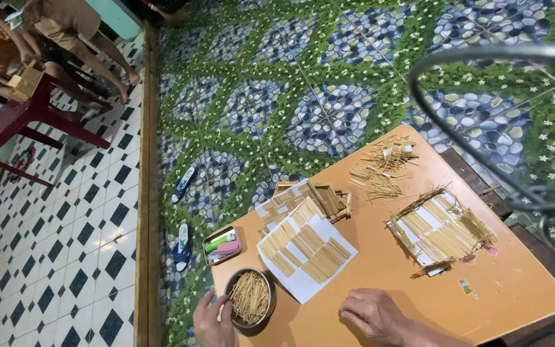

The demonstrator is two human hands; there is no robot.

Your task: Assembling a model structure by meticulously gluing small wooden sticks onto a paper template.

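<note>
Both hands are sitting at the bottom of the frame — left hand (213, 319) loosely cupping the round tin of sticks (250, 297), right hand (372, 313) lying curled and holding nothing on the wooden table (515, 289).

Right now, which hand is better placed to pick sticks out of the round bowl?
Left, probably. The left hand is at the rim of the round bowl of thin sticks; the right hand rests flat on the table, apart from it.

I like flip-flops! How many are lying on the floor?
2: one flip-flop on the green patterned floor left of the table, another flip-flop just below it. The table may hide more.
</note>
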